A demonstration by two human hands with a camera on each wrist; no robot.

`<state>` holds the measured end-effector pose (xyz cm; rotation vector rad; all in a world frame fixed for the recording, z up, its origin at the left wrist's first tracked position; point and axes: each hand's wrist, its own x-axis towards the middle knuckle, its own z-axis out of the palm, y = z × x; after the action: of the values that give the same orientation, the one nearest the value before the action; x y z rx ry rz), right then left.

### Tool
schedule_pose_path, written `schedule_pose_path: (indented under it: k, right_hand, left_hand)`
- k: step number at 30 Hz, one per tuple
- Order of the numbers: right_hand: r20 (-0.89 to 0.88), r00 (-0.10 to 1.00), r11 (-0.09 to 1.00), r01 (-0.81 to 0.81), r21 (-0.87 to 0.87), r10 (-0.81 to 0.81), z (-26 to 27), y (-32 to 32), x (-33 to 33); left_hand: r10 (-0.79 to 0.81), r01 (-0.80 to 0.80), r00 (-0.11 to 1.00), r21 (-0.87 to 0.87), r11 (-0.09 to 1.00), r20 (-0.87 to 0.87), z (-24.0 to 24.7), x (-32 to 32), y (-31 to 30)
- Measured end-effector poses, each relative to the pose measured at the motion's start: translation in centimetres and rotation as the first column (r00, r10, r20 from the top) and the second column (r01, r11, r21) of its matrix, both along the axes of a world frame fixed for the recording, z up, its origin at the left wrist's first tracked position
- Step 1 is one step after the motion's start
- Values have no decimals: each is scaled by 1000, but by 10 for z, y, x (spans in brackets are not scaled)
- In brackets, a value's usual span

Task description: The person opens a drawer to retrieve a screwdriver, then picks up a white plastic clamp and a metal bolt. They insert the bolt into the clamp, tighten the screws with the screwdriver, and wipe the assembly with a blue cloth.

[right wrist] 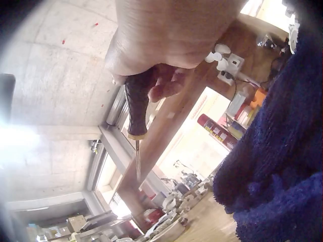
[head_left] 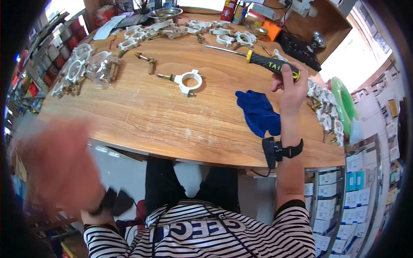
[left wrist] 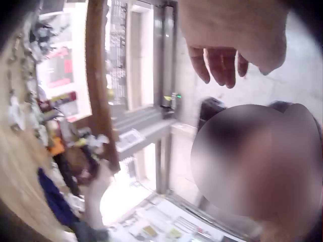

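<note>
My right hand (head_left: pixel 292 88) grips a screwdriver (head_left: pixel 269 63) by its black and yellow handle, the shaft pointing left over the table. In the right wrist view the fingers wrap the same handle (right wrist: pixel 136 103). Below that hand a crumpled dark blue cloth (head_left: pixel 257 112) lies on the table. My left hand (head_left: pixel 60 159) is raised off the table's left front edge, blurred by motion in the head view. In the left wrist view its fingers (left wrist: pixel 222 65) hang loosely with nothing in them. A white ring-shaped clamp with a bolt (head_left: pixel 188 82) lies mid-table.
Loose bolts (head_left: pixel 149 61) lie left of the clamp. More white clamps line the back (head_left: pixel 167 31), the left edge beside a clear plastic bag (head_left: pixel 103 71), and the right edge (head_left: pixel 329 112). A metal bowl (head_left: pixel 165 13) and a red can (head_left: pixel 228 10) stand behind. Green coiled tubing (head_left: pixel 343 103) is at right.
</note>
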<state>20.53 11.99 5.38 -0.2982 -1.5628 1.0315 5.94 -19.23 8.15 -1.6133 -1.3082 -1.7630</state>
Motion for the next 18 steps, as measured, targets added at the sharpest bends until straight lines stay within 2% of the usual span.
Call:
schedule_pose_path:
  k: [1,2,3,4,5,6,7,9,10,11,13,14,16,18]
  right_hand:
    - [14,1000,999,14,-47,-13,1,0,1]
    - [9,1000,998,6,-58,-6,0,3,1]
    - [-3,1000,998,-3,-65,3,-1,4,2]
    - [-5,1000,995,0,-95,-1,0,5,2]
    - [-7,1000,992,4,-124,-5,1,5,2]
    - [-18,1000,991,-11,-135,8,0,7,2]
    - [-27,1000,990,-17,-142,13,0,6,1]
    - [-53,998,980,-54,-194,44,1,5,1]
    - [-56,997,977,-58,-206,47,1,4,1]
    - [-51,997,973,-71,-220,61,1,4,1]
    - [-54,996,967,-85,-242,74,1,5,1]
    - [-50,995,966,-92,-241,83,2,5,2]
    - [-51,995,965,-100,-242,91,3,5,3]
    - [-77,990,951,-134,-278,117,4,4,3]
  left_hand:
    - [382,-389,921,-244,888,-77,-11,-18,13]
    - [-112,238,846,-181,954,522,-12,-17,43]
    - [-43,244,896,-409,879,442,-29,-37,60]
    - [65,138,957,-640,756,283,-39,-48,73]
    - [164,31,968,-738,674,191,-48,-52,85]
    - [206,-44,973,-788,614,106,-54,-55,94]
    - [212,-54,973,-792,609,96,-58,-58,103]
    - [275,-306,938,-881,361,-213,-62,-61,118]
    - [271,-329,930,-891,313,-248,-58,-56,121]
    - [270,-333,929,-894,300,-255,-59,-54,125]
    - [159,-425,904,-798,427,-397,-64,-53,135]
    - [155,-428,903,-800,420,-402,-64,-52,139]
    - [-8,-444,873,-802,399,-488,-63,-51,147]
    - [-43,-468,844,-774,427,-534,-66,-58,155]
